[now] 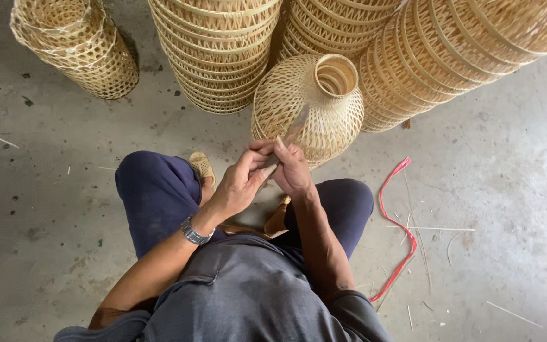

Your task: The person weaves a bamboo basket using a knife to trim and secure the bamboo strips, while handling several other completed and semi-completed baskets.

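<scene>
head: hands point(267, 171) pinch bamboo strip point(297, 122).

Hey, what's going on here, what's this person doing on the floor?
A person squats on a concrete floor, both hands together in front of a woven bamboo basket. The left hand, wristwatch on its wrist, and the right hand pinch a thin strip that runs up against it. Stacked baskets stand behind; a red strap lies beside.

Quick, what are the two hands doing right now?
Left hand: fingers curled shut, pinching a thin bamboo strip by the woven basket.
Right hand: closed on the same strip.
</scene>
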